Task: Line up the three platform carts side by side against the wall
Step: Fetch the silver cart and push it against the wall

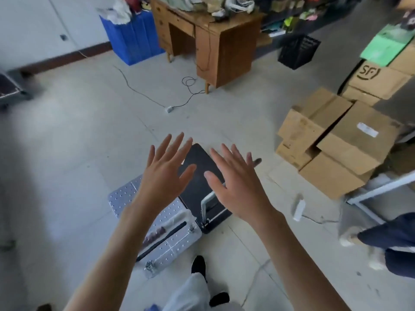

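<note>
Here, left hand [166,173] and right hand [238,187] held out, fingers [176,145] straight and spread, gripping nothing. Beneath the fingertips, flat black platform cart [195,158] just beside silver perforated metal platform cart [123,196]. Well left of them, blurred dark-topped grey cart [11,87].

We've got a wooden desk [226,50] at the back piled with clutter, a blue bin [132,39] stuffed with white stuff just left of it, and a black crate [298,51] off to its right. A thin cable [147,96] runs across the floor to a small white plug block [169,109]. Stacked cardboard boxes [336,149] sit on the right, with an SF-stamped box [379,81] behind them
</note>
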